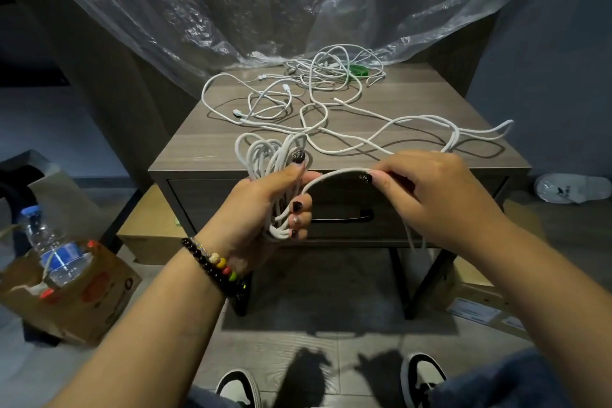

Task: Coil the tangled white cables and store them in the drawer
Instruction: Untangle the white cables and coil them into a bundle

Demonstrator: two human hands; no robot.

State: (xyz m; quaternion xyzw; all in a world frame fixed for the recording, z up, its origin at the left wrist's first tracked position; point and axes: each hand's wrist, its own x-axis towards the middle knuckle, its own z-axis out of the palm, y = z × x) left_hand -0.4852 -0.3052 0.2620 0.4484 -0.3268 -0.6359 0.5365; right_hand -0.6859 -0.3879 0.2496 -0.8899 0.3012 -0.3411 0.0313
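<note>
The left hand [271, 199] grips a bundle of finished loops [265, 156] in front of the closed drawer [331, 205], the loops standing up above the fist and hanging below it. To its right, level with the drawer's top edge, the right hand [440, 189] pinches the same white cable [334, 174], which arches between the two hands. Beyond the right hand the slack runs up onto the tabletop [430, 100], so the next loop likely has to be fed leftward to the bundle. Farther back from the drawer, more thin white cables [331, 76] lie tangled, uncoiled.
</note>
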